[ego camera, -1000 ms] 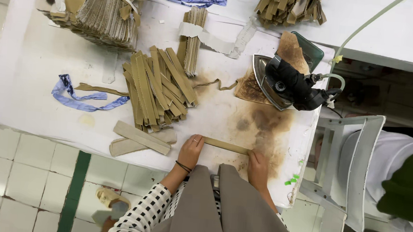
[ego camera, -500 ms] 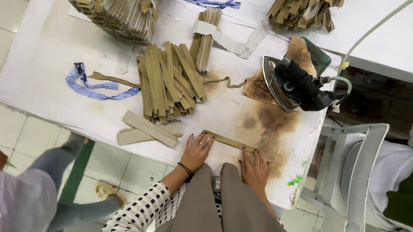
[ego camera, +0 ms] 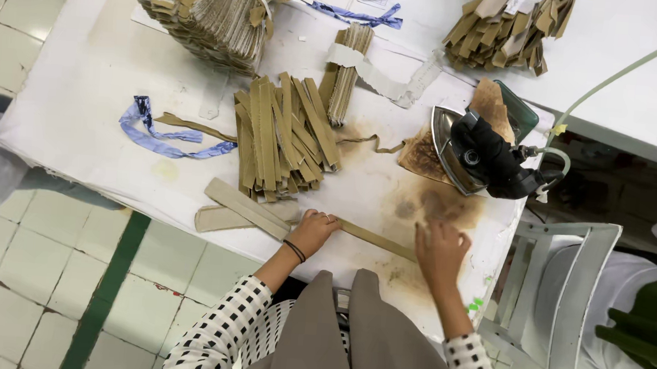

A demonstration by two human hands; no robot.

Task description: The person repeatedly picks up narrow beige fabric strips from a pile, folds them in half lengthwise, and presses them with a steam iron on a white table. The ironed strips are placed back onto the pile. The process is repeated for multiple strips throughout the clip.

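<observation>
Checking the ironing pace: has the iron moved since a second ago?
No. The iron sits on the same scorched patch at the table's right edge; only the camera shifted.

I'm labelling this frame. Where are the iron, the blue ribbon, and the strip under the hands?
iron (ego camera: 481, 153), head view, on its black handle.
blue ribbon (ego camera: 153, 135), head view, mid-loop.
strip (ego camera: 375, 240), head view, bare middle between the hands.

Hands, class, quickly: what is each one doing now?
Left hand: fingers curled, pressing on the tan fabric strip.
Right hand: open, fingers on the strip's other end.
</observation>
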